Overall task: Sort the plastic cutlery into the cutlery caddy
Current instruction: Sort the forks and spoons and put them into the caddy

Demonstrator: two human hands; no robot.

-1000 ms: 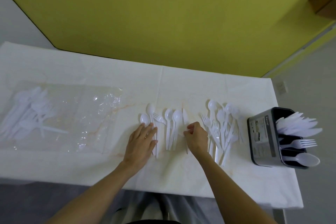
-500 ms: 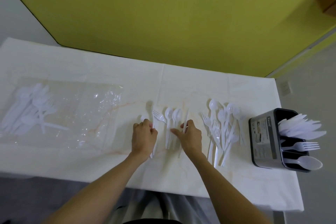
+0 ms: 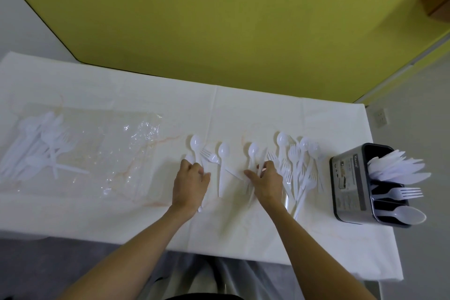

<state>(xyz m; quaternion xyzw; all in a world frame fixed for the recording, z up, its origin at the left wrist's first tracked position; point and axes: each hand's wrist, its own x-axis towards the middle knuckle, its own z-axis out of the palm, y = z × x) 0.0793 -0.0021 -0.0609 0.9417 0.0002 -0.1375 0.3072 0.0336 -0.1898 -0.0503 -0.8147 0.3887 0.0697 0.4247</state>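
Fingers have closed up: the left hand (image 3: 192,181), flat a second ago, now curls round two spoons (image 3: 195,143) at the row's 9 o'clock end. The right hand (image 3: 266,178) pinches a white handle (image 3: 250,198), spoon or knife I cannot tell. Gathering by type, I'd say, with the cutlery caddy (image 3: 348,182) waiting at 3 o'clock on the table (image 3: 121,214). It's all thin, glossy white plastic, likely slippery; the caddy's boxy, dark, three-slotted.

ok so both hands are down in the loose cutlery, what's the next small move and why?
Probably lift the thin white piece that the right hand pinches and carry it right to the cutlery caddy: it is already gripped, and the caddy stands off to that side. Its type is hard to tell.
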